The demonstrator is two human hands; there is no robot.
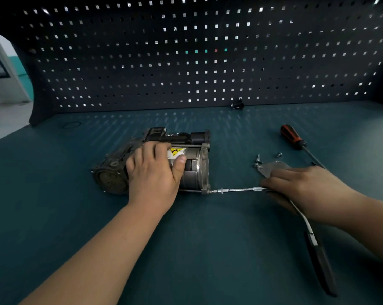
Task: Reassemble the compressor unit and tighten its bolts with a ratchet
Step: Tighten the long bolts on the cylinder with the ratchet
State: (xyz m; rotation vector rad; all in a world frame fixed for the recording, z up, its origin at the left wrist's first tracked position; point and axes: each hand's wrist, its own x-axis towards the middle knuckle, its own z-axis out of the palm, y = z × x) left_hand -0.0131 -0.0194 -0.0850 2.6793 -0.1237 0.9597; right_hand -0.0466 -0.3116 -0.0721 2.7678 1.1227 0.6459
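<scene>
The compressor unit (pixel 195 166) lies on its side on the teal bench, a yellow warning label on its silver motor housing. My left hand (pixel 155 172) presses down on top of it, fingers wrapped over the housing. My right hand (pixel 300 188) grips the head of a ratchet (pixel 320 258), whose black handle trails toward me. A long silver extension bar (pixel 239 190) runs from the ratchet head to a bolt at the compressor's lower right corner. My right hand hides the ratchet head.
A small metal cover plate (pixel 272 167) lies partly under my right hand, with several loose screws (pixel 257 160) beside it. An orange-and-black screwdriver (pixel 292 137) rests at the right back. A small black part (pixel 237 105) sits by the pegboard wall (pixel 186 62).
</scene>
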